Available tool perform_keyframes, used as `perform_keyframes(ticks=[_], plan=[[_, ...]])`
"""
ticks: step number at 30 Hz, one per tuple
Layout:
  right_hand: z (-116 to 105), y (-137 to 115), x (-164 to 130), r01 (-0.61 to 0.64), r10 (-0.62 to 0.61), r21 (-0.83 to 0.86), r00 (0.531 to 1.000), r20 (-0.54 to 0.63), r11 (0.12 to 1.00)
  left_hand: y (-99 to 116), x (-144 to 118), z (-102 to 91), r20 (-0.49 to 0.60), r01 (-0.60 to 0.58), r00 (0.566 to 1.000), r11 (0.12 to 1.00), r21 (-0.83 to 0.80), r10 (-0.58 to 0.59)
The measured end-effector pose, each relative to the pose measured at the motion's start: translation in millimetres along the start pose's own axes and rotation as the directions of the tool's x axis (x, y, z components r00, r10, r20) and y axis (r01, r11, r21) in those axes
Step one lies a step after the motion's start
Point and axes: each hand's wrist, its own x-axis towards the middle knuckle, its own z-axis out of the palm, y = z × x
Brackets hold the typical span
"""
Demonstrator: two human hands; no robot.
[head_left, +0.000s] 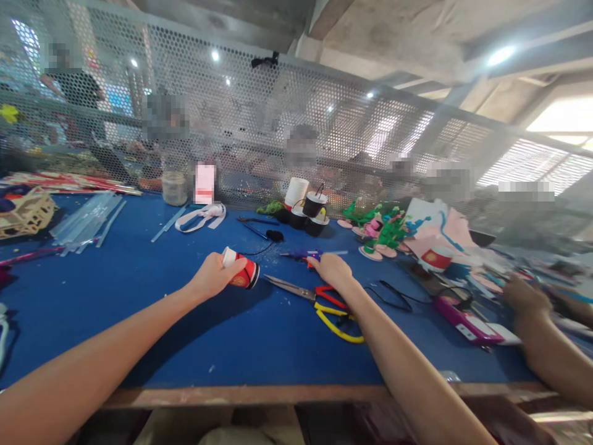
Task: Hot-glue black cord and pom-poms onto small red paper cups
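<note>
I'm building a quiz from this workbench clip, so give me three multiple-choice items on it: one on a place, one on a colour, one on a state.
1. Where do the scissors lie?
A. On the blue table, just beside the right hand
B. Inside the glass jar
C. On the wooden model at far left

2. What colour is the cup in the left hand?
A. Green and black
B. Red and white
C. Plain blue

3. How is that cup held?
A. Standing upright, untouched
B. Stacked on the black cups
C. Tipped on its side, gripped by the left hand

Answers:
1 A: the red and yellow handles rest on the table by the right wrist.
2 B: its body is red with a white band.
3 C: the fingers wrap it and it lies sideways.
</note>
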Motion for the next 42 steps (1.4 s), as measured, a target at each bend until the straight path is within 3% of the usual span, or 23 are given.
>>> perform_keyframes(ticks=[3,5,6,8,10,13,19,24,28,32,37,42], plan=[[-7.7,-21.2,-18.6,0.137,-0.140,-0.046,0.989,-0.052,0.989,3.2,-2.0,0.5,0.015,0.007,1.000,0.999,0.041,-0.008],[-9.6,-40.7,-37.6,0.454,-0.454,0.035,0.891,0.019,0.890,4.0,-3.0,1.8,0.037,0.009,0.999,0.999,0.042,-0.011],[-8.9,-50.9,-48.0,0.548,-0.555,0.121,0.831,0.034,0.828,3.7,-3.3,2.6,0.049,0.005,0.999,1.000,0.031,-0.006],[-4.4,-69.3,-67.2,0.660,-0.671,0.182,0.742,-0.005,0.729,1.9,-3.7,4.4,0.065,-0.007,0.998,1.000,-0.007,0.008],[3.3,-82.3,-80.6,0.706,-0.709,0.106,0.705,-0.017,0.700,-0.5,-3.7,6.1,0.071,-0.008,0.997,0.999,-0.048,0.011],[15.3,-88.9,-86.8,0.671,-0.670,0.068,0.741,-0.030,0.739,-2.6,-3.9,7.7,0.087,0.015,0.996,0.996,-0.085,-0.008],[17.6,-83.8,-82.4,0.634,-0.665,0.299,0.746,0.006,0.714,0.2,-5.1,8.2,0.116,0.034,0.993,0.995,-0.094,-0.023],[9.8,-81.6,-79.8,0.405,-0.515,0.536,0.855,0.066,0.741,3.3,-5.0,7.2,0.129,0.057,0.991,0.987,-0.150,-0.037],[8.2,-77.4,-75.7,0.250,-0.529,0.773,0.839,0.128,0.583,3.6,-5.5,9.2,0.134,0.080,0.990,0.973,-0.215,-0.052],[6.8,-72.9,-75.4,0.126,-0.517,0.883,0.844,0.145,0.452,1.9,-5.9,11.3,0.133,0.113,0.988,0.959,-0.259,-0.080],[6.7,-67.1,-77.1,0.125,-0.406,0.898,0.912,0.064,0.422,2.6,-6.3,11.4,0.142,0.154,0.983,0.943,-0.295,-0.116],[9.0,-62.7,-77.5,0.173,-0.415,0.890,0.910,0.019,0.421,2.2,-5.7,11.6,0.135,0.159,0.983,0.943,-0.291,-0.124]])
